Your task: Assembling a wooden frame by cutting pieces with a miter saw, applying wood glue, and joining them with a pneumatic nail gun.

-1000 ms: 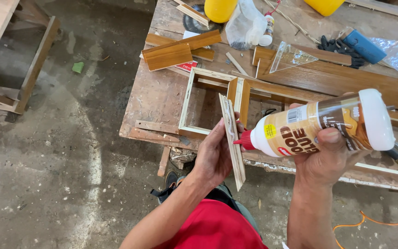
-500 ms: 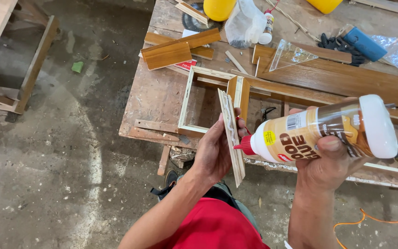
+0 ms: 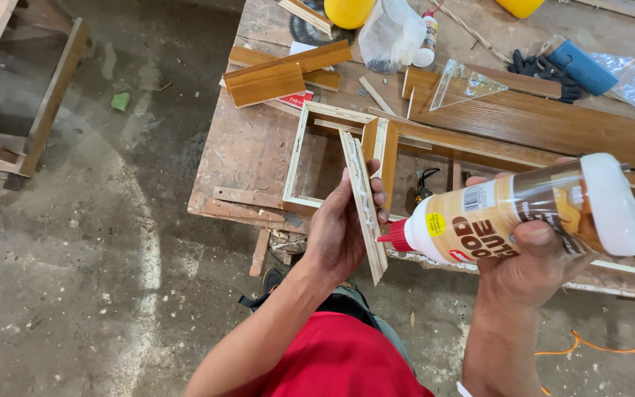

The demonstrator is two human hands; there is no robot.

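Observation:
My left hand grips a thin pale wooden strip, held edge-up in front of me with a wavy line of white glue along its top half. My right hand holds a glue bottle with a white body, a tan label and a red nozzle. The bottle lies sideways, its nozzle tip close to the right side of the strip's lower half. Just behind the strip, an open pale wooden frame lies on the worn workbench.
Brown wood blocks and long planks lie on the bench, with a clear plastic bag, a small glue bottle, black gloves and a blue tool. Concrete floor lies left; an orange cable trails lower right.
The glue bottle has slid down along the strip toward me, and the white glue line on the strip has grown longer. My left hand has kept the strip almost still.

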